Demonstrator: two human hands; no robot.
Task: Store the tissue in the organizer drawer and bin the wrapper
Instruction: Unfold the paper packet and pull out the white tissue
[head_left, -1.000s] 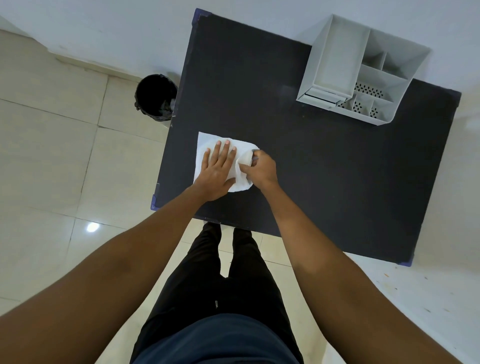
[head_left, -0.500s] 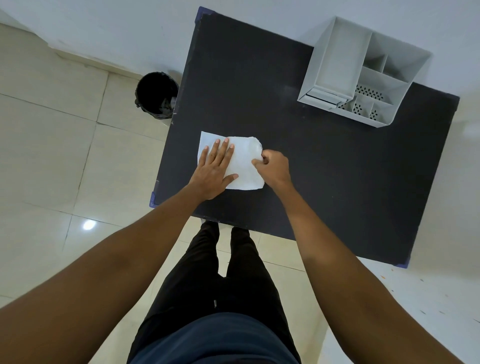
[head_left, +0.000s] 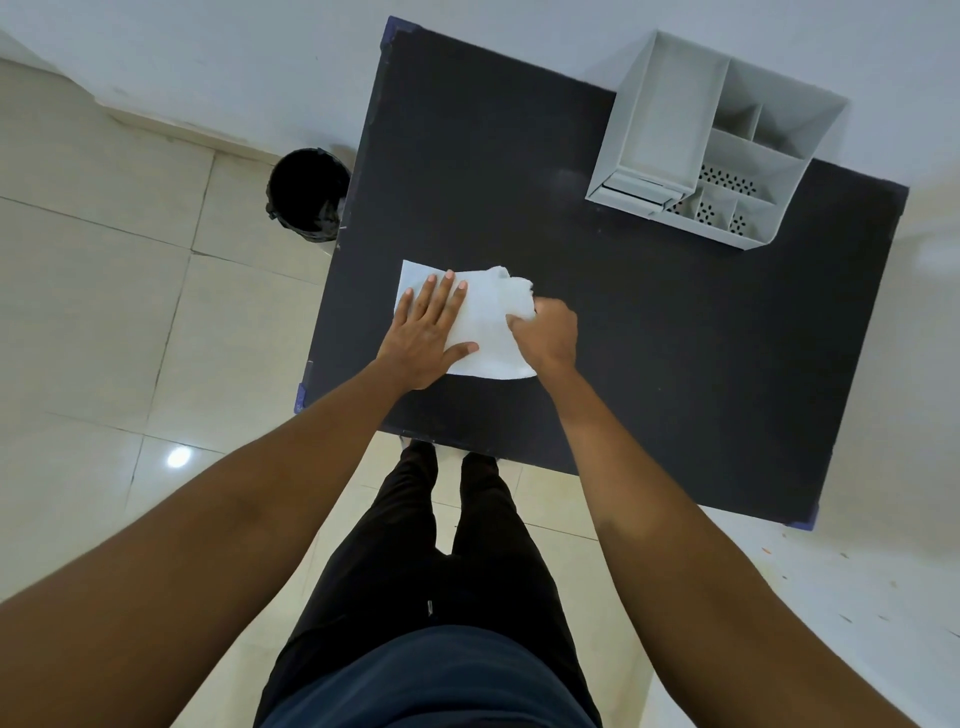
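A white tissue lies spread on the black table near its left front part. My left hand rests flat on the tissue's left half, fingers spread, pressing it down. My right hand is closed on the tissue's right edge, where the sheet is crumpled and slightly lifted. The grey organizer stands at the table's far right, its small drawer at the front left corner. A black bin stands on the floor left of the table. No wrapper can be made out.
The organizer has a long tray and several small perforated compartments. A white wall runs behind the table. Cream floor tiles lie left and right. My legs stand at the table's front edge.
The tissue has been drawn out wider to the right. My right hand moved right along its edge and now holds the crumpled right side. My left hand stayed flat on it.
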